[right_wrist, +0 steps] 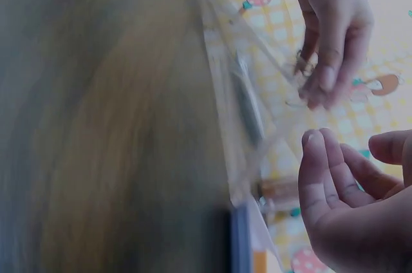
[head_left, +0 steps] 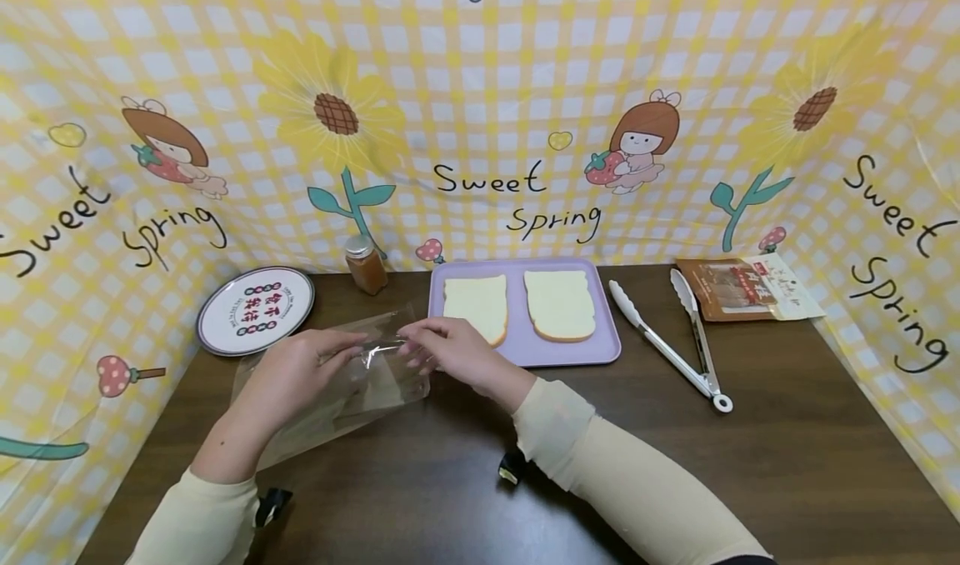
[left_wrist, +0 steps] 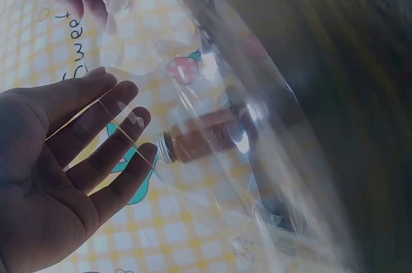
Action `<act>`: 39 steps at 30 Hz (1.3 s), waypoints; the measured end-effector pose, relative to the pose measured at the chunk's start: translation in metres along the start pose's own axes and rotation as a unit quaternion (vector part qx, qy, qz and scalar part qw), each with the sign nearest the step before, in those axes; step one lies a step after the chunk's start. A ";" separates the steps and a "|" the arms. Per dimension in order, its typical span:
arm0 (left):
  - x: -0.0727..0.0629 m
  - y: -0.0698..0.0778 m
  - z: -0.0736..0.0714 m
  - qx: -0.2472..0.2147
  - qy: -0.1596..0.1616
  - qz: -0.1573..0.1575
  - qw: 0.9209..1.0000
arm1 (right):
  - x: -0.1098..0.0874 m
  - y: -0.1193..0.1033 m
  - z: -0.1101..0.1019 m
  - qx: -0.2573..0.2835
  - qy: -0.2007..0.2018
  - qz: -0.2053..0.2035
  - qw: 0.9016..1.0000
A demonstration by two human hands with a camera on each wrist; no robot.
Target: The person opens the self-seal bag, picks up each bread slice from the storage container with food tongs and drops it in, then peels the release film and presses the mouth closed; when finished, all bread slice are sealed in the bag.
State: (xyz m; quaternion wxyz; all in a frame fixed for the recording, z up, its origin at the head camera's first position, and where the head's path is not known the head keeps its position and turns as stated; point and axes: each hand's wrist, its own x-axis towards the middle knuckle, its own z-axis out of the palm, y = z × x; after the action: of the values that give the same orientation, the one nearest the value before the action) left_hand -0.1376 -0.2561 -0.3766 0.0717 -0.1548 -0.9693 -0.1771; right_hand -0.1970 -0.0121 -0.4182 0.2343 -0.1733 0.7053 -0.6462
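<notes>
A clear plastic bag (head_left: 382, 394) hangs slantwise above the table's left half. My left hand (head_left: 300, 369) pinches its upper edge between thumb and fingertips. Across from it, my right hand (head_left: 457, 348) has thumb and index fingertip together at the bag's upper right edge, the other fingers loosely bent. The left wrist view shows the transparent film (left_wrist: 257, 112) stretching away from the left fingertips. In the right wrist view, the left hand (right_wrist: 335, 35) grips the film above my right hand (right_wrist: 360, 202). The bag's exact opening is hard to make out.
Two bread slices (head_left: 558, 305) lie on a purple tray (head_left: 517, 353). White tongs (head_left: 667, 348) and a brown food packet (head_left: 742, 286) are to the right. Left stand a round plate (head_left: 217, 319) and a spice jar (head_left: 366, 267). Patterned cloth (head_left: 480, 115) surrounds the table.
</notes>
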 end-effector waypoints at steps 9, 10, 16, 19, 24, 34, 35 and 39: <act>-0.002 -0.001 0.000 0.003 0.002 0.000 1.000 | -0.025 -0.014 -0.056 -0.067 0.033 -0.031 0.997; -0.002 -0.001 0.000 0.004 0.003 0.001 1.000 | -0.028 -0.016 -0.063 -0.075 0.038 -0.033 0.996; -0.004 -0.001 -0.001 0.004 0.005 0.005 1.000 | -0.046 -0.024 -0.097 -0.092 0.071 -0.035 0.993; -0.005 -0.002 -0.001 0.002 0.008 0.006 1.000 | -0.055 -0.026 -0.112 -0.090 0.083 -0.038 0.992; -0.006 -0.002 0.000 0.000 0.012 0.006 1.000 | -0.072 -0.026 -0.137 -0.079 0.100 -0.033 0.991; -0.006 -0.001 0.000 0.005 0.012 0.005 1.000 | -0.109 -0.023 -0.187 -0.147 0.157 -0.030 0.976; -0.006 -0.001 -0.001 0.004 0.011 0.005 1.000 | -0.113 -0.023 -0.192 -0.155 0.167 -0.027 0.973; -0.005 0.000 -0.002 0.004 0.005 0.001 1.000 | -0.126 -0.018 -0.210 -0.194 0.194 -0.020 0.961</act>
State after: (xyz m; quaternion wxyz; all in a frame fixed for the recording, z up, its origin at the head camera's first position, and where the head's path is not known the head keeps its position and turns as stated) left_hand -0.1323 -0.2581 -0.3759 0.0773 -0.1548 -0.9694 -0.1741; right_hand -0.2100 0.2288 -0.3751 0.0423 -0.1011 0.8456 -0.5225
